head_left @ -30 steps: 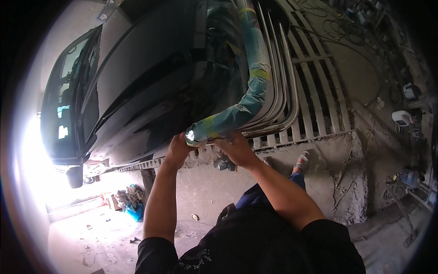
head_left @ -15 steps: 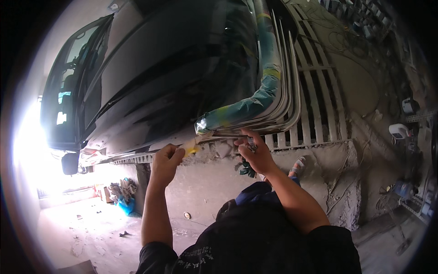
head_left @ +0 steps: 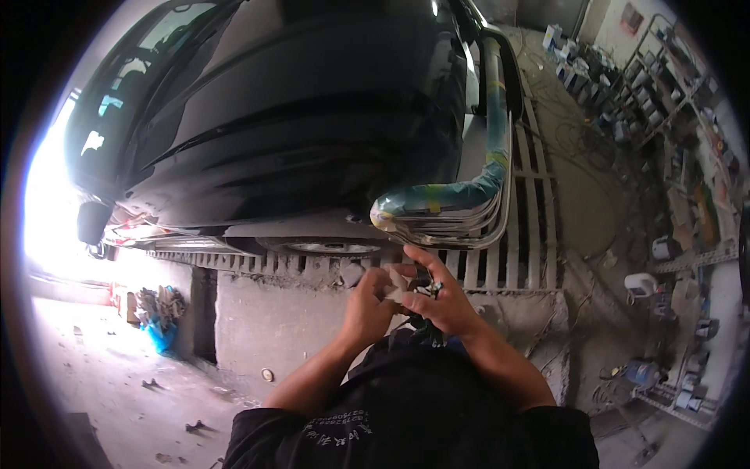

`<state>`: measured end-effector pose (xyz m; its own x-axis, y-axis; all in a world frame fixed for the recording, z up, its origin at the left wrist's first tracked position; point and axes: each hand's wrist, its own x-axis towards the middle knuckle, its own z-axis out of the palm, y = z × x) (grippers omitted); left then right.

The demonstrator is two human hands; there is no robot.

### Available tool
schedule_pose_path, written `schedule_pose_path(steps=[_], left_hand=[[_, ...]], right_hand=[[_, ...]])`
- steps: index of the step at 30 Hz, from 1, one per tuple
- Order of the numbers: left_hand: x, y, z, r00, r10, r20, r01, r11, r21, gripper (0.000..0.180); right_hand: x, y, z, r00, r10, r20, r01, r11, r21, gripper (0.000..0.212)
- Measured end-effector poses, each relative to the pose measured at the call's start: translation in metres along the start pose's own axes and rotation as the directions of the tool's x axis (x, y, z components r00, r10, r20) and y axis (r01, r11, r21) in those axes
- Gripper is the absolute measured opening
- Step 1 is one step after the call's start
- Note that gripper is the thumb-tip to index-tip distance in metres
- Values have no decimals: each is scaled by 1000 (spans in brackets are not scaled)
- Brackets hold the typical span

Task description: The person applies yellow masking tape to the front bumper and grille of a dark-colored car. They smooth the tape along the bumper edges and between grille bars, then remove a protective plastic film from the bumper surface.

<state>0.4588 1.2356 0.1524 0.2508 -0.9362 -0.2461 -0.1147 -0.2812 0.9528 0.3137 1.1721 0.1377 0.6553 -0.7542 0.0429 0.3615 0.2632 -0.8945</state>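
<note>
My left hand (head_left: 366,311) is closed, its fingertips on a crumpled pale scrap (head_left: 399,286) that looks like tape or paper. My right hand (head_left: 447,305) meets it from the other side, thumb against the scrap and index finger stretched toward the car. A small dark and silvery thing (head_left: 431,289) lies among the right fingers; its kind is unclear. Just beyond both hands is the rounded end of a teal masking-film wrapping (head_left: 441,199), held by yellow tape strips, along the edge of the black car (head_left: 312,117). A dark dangling thing (head_left: 426,328) shows below the right hand.
Under the car's edge runs a slatted metal grate (head_left: 500,270) over a concrete ledge (head_left: 258,313). Shelves (head_left: 664,102) crowded with cans line the right side. A white jug (head_left: 641,285) stands there too. A blue bag (head_left: 160,334) sits at the left, hoses on the floor.
My left hand has moved right and down, meeting my right hand. The yellow strip it pinched no longer shows; a pale scrap is between the hands. The view has shifted and the car appears farther off.
</note>
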Motion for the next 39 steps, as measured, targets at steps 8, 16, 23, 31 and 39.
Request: schedule_pose_path(steps=[8, 16, 23, 31, 39], left_hand=[[4, -31, -7, 904, -106, 414, 367, 690, -624, 33], [70, -38, 3, 963, -266, -27, 110, 485, -867, 24], [78, -16, 42, 912, -367, -181, -55, 328, -943, 15], [102, -27, 68, 791, -498, -355, -215, 317, -924, 11], [116, -33, 79, 717, -493, -493, -395, 294, -870, 7]], right_hand=[[-20, -4, -2, 954, -60, -294, -109, 844, -525, 48], [-43, -14, -25, 893, -114, -435, -106, 887, -450, 45], [-75, -4, -62, 907, -44, -418, -153, 893, -424, 44], [-100, -27, -133, 940, 13, -341, -188, 853, -487, 40], [-121, -46, -202, 946, 68, -316, -198, 895, -400, 40]])
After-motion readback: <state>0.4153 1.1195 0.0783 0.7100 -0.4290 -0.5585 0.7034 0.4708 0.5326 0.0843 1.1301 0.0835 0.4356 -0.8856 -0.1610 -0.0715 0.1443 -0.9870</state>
